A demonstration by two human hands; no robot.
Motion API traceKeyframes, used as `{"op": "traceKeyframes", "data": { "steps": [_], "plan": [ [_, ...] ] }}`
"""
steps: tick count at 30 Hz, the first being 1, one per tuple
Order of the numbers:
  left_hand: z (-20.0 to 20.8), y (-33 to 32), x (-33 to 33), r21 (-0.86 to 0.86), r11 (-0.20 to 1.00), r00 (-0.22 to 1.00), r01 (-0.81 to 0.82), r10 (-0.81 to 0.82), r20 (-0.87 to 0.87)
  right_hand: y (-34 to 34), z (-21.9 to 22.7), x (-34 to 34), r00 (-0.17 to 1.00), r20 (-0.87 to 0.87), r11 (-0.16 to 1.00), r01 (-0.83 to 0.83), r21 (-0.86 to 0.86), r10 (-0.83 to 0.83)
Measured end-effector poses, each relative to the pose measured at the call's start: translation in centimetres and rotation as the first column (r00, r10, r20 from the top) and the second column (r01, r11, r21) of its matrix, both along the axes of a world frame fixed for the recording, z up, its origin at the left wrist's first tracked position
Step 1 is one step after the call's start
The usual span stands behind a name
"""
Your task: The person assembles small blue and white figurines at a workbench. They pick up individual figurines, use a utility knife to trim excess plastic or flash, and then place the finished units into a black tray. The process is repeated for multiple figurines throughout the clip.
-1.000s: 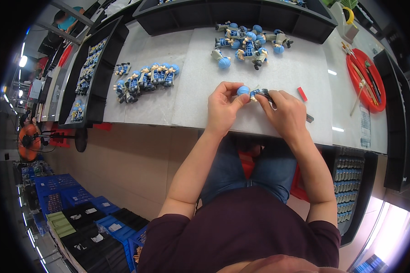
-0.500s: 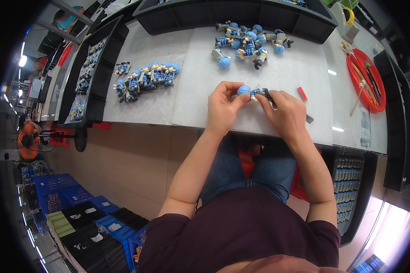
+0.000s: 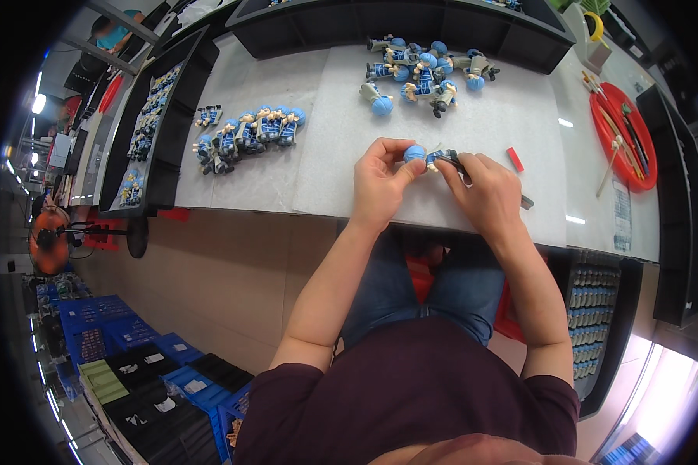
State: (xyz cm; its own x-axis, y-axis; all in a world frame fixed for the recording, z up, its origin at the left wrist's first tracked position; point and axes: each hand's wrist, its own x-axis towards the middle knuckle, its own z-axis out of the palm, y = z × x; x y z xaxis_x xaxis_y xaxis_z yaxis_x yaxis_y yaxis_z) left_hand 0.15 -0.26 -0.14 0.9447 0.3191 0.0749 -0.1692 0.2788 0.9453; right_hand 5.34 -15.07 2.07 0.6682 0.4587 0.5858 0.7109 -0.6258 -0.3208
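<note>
Figurine (image 3: 431,160), held near the table's (image 3: 582,186) front edge, has its round blue head pinched by the left hand (image 3: 381,186); the right hand (image 3: 487,190) seems curled around a slim grey tool (image 3: 527,202) against its lower end. It looks light, stiff and smooth, perhaps fragile at the limbs; the head promises the surest hold. Similar figurines (image 3: 426,75) lie toward the back edge.

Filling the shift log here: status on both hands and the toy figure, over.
Left hand pinching toy figure by blue head. Right hand around slim dark tool, fingertips at figure. Red block near right hand, not in the way.
</note>
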Motion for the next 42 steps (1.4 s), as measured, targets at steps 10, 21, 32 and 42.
{"op": "traceKeyframes", "data": {
  "steps": [10,21,32,42],
  "plan": [
    [0.2,-0.1,-0.1,-0.034,0.999,1.0,-0.003,0.004,0.012,-0.1,0.2,-0.2,0.999,-0.031,0.999,0.01,0.038,-0.009],
    [0.0,0.0,-0.1,-0.089,0.996,1.0,-0.008,0.01,0.017,-0.8,1.5,-0.1,0.872,-0.274,0.908,-0.35,0.231,0.406],
    [0.2,0.0,-0.1,-0.038,0.999,0.999,0.012,-0.011,0.031,-8.9,0.4,8.4,0.879,-0.169,0.884,0.402,-0.241,-0.446],
    [0.4,0.0,-0.1,-0.031,0.999,1.0,0.029,-0.029,-0.002,-7.2,0.3,4.3,0.978,-0.086,0.979,0.184,-0.092,-0.192]
  ]
}}
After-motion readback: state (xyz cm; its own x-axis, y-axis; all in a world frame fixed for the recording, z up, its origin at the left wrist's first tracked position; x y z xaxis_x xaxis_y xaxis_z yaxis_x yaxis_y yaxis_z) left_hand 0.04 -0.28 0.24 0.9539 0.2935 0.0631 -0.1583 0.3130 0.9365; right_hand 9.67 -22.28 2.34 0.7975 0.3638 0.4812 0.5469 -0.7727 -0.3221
